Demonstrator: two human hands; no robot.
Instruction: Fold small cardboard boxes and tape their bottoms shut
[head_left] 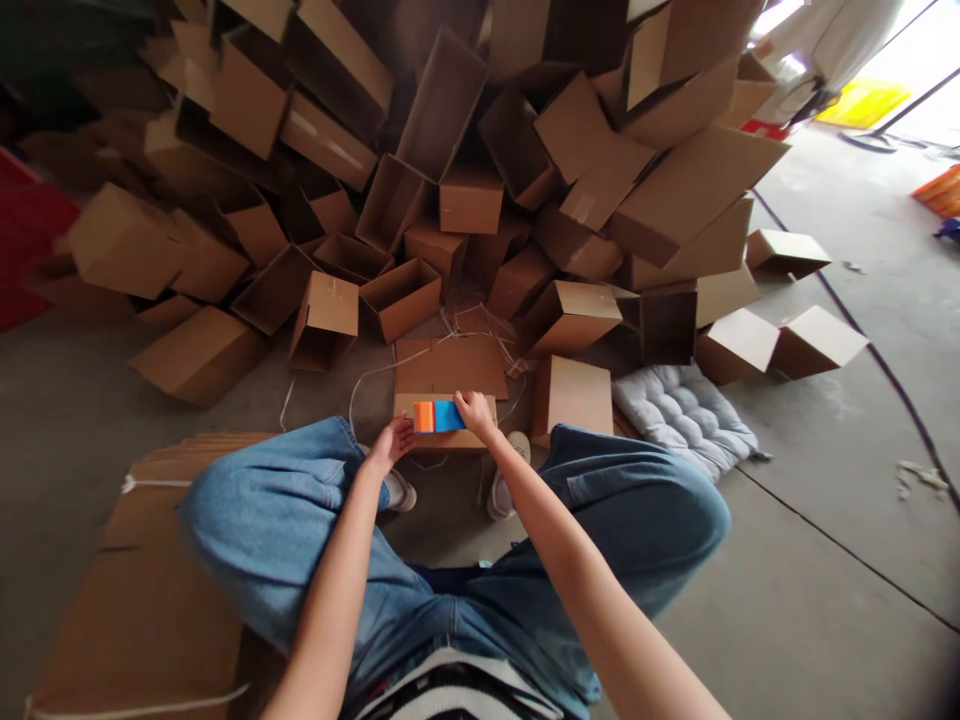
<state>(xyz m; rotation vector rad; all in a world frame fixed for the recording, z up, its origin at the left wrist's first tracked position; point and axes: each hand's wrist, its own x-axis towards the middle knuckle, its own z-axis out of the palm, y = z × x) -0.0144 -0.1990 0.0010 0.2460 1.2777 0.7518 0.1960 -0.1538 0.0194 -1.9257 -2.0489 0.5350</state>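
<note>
A tape dispenser with a blue body and an orange end lies across the front of a cardboard box between my feet. My right hand is closed on the dispenser's blue end. Beside the orange end is my left hand, its fingers apart; whether a fingertip touches the dispenser or the box I cannot tell. A brown cardboard flap spreads out behind the dispenser.
A large heap of cardboard boxes rises ahead. One box stands by my right foot, near a grey tufted cushion. Tied flat cardboard lies at my left. White string and a dark cable run over the floor.
</note>
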